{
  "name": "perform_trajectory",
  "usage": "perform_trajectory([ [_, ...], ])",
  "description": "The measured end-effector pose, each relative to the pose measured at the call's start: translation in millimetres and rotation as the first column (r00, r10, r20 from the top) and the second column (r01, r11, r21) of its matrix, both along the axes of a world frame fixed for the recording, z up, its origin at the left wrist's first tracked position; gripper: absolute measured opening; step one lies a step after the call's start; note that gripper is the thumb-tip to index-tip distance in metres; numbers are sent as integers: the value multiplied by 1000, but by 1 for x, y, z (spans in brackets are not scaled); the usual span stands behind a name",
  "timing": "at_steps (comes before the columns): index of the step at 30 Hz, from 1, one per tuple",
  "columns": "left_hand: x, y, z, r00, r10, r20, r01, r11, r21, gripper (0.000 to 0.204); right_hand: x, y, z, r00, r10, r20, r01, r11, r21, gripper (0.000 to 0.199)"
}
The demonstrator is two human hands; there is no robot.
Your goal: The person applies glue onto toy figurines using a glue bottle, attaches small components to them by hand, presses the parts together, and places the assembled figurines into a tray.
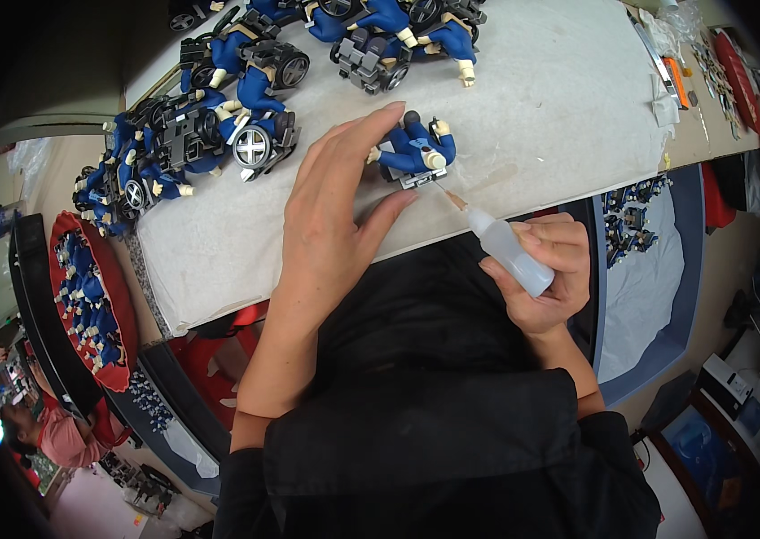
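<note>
A small toy figure (417, 154) in blue, with cream head and hands and a grey base, rests on the white-covered bench near its front edge. My left hand (330, 202) curves round its left side, index fingertip by a dark round part, thumb by the grey base. Between them the figure is steadied; the exact contact is partly hidden. In my right hand (559, 269) is a translucent squeeze bottle (513, 250), tilted, with a thin needle tip that reaches the grey base.
Several blue figures with dark wheeled parts crowd the bench's back (362, 63) and left (187, 135). Orange-handled cutter (678, 85) lies far right. A red tray (119, 296) of figures stands left, a blue-grey bin (645, 346) right. Other people sit at both sides.
</note>
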State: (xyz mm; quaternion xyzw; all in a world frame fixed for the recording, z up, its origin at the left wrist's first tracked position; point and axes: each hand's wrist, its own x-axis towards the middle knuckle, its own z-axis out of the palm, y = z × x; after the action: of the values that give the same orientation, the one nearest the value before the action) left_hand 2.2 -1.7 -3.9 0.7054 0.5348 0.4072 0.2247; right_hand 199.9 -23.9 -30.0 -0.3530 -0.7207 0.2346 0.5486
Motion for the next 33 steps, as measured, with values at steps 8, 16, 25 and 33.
perform_trajectory([
  [8,-1,2,2,1000,3,17,-3,1000,-10,63,6,0,9,998,35,-46,-35,999,4,48],
  [16,-1,0,2,996,55,-66,-58,998,-40,67,51,44,20,938,-187,-291,134,972,-192,39],
  [25,1,9,7,997,13,-72,-16,999,-30,70,108,139,10,917,-392,-74,359,893,-272,47],
  [33,-12,5,14,998,3,-65,-3,1000,-7,60,-5,155,95,948,-174,268,78,939,334,20],
])
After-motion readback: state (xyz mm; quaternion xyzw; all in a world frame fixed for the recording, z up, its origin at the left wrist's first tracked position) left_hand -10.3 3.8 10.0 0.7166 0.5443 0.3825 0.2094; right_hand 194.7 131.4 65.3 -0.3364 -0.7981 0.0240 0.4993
